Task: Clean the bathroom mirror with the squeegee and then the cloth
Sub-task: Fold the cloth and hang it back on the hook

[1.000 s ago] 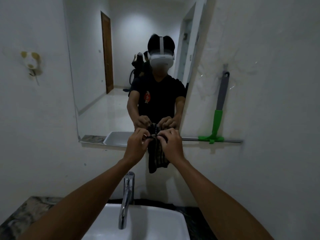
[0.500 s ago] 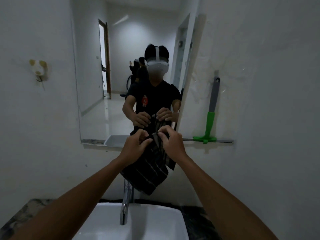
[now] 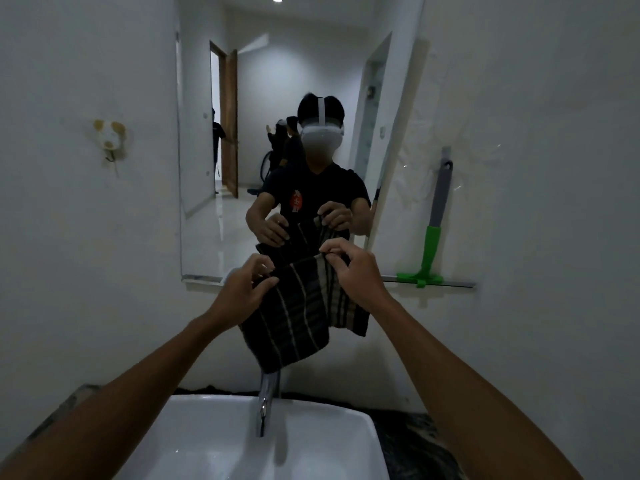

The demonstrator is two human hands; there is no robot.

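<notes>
Hanging in front of the lower part of the bathroom mirror (image 3: pixel 277 140), a dark striped cloth (image 3: pixel 294 313) is held up over the faucet (image 3: pixel 265 403) and white sink (image 3: pixel 207 441). Its top edge is pinched by both hands: the left hand (image 3: pixel 242 292) grips the left corner with curled fingers, and the right hand (image 3: pixel 353 271) grips a fold slightly higher. The top edge is thus tilted, rising to the right, while the cloth's long axis appears to run roughly vertically, its lower corner pointing down at the faucet. The squeegee (image 3: pixel 433 233) is seen well apart to the right, leaning upright on the narrow shelf (image 3: pixel 457 284), handle up and blade down. The cloth step seems to be in hand; it would be done well if the cloth were spread flat or folded into a pad, then pressed evenly against the glass in overlapping strokes.
</notes>
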